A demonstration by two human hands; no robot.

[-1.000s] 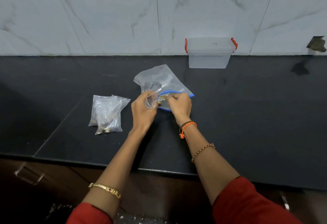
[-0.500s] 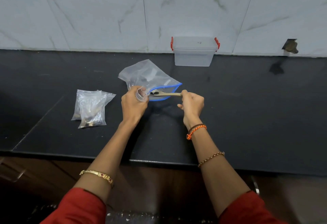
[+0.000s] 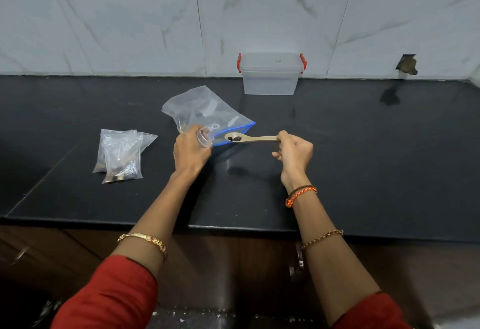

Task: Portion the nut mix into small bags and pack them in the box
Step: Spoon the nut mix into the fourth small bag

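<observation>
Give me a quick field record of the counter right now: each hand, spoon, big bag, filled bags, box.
left hand: holds a small clear bag open by its mouth
right hand: pinches the wooden spoon by its handle end
spoon: level, a few dark pieces in its bowl, just outside the small bag's mouth
big bag: blue-edged, lying on the counter behind the hands
filled bags: overlapping pile at left, count unclear
box: at the back wall, lid on, red clips
</observation>
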